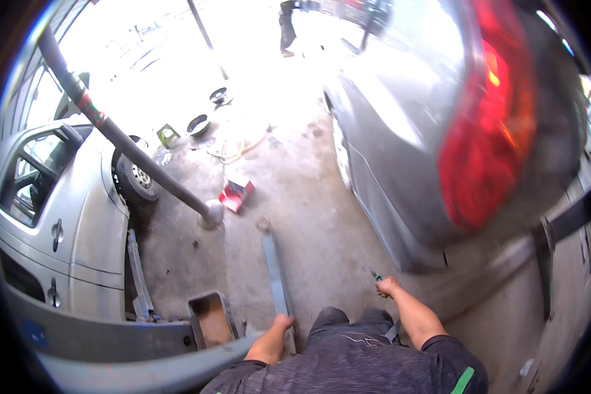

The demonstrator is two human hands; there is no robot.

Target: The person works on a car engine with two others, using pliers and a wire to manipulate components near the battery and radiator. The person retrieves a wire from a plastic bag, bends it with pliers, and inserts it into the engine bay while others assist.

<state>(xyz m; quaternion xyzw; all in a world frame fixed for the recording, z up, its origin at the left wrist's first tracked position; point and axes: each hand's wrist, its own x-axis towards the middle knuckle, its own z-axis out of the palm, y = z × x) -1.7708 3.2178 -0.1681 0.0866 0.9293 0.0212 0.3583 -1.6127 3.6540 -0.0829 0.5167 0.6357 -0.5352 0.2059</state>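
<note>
My right hand (387, 287) grips a small tool with a green handle (377, 278), held out over the concrete floor near the rear corner of a grey car (387, 184) with a large red tail lamp (479, 151). My left hand (281, 326) hangs low beside a long pale-blue metal arm (270, 256); its fingers are curled, and whether it touches that arm or holds something, I cannot make out. A grey open tray (211, 318) with a brown inside sits to the left of that hand.
A silver vehicle (79, 223) with an exposed wheel (138, 176) stands at left, behind a slanting pole (144, 161). A red box (236, 196), a green object (168, 135), round items (197, 123) and a hose (236, 155) lie ahead. A person (286, 26) stands far ahead.
</note>
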